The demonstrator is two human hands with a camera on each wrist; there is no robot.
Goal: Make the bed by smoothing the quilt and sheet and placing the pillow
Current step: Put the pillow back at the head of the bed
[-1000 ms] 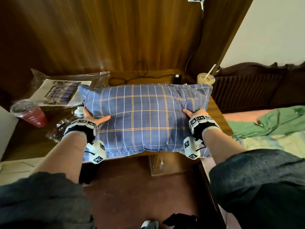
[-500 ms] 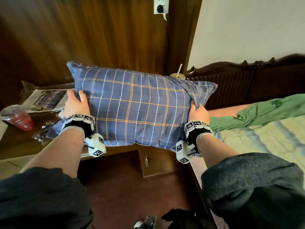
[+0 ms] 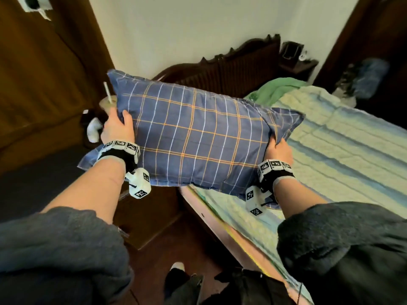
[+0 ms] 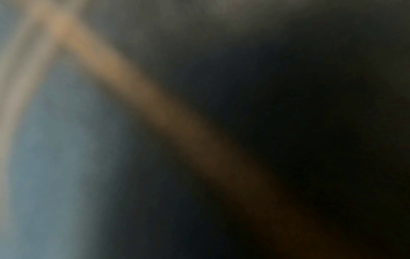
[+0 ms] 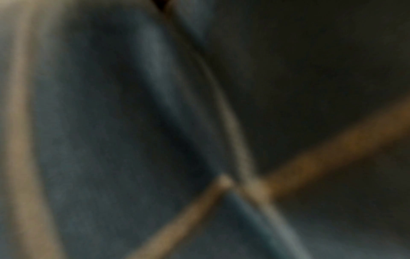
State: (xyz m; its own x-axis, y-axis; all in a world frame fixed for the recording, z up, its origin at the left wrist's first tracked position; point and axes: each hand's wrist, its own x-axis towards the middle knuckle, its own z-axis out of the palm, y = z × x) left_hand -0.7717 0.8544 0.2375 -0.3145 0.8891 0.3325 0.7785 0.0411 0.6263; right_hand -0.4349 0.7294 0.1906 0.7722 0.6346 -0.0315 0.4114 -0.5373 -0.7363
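A blue plaid pillow [image 3: 193, 137] with orange and white lines hangs in the air over the left edge of the bed. My left hand [image 3: 117, 128] grips its left end and my right hand [image 3: 278, 148] grips its right end. The pale green and blue striped quilt [image 3: 343, 150] lies flat over the bed. A green cloth [image 3: 277, 89] is bunched at the head of the bed. Both wrist views are filled with blurred blue pillow fabric [image 4: 55, 157] [image 5: 111, 140]; no fingers show there.
The dark carved headboard [image 3: 231, 71] stands behind the pillow. A drink cup with a straw [image 3: 108, 100] sits on the wooden bedside table [image 3: 44, 137] at the left. A dark stand with objects [image 3: 295, 60] is at the far right. A wall socket [image 3: 35, 2] is top left.
Both hands have lifted the pillow off the bedside table and carried it right, over the bed's edge. The view has swung right, showing more of the bed.
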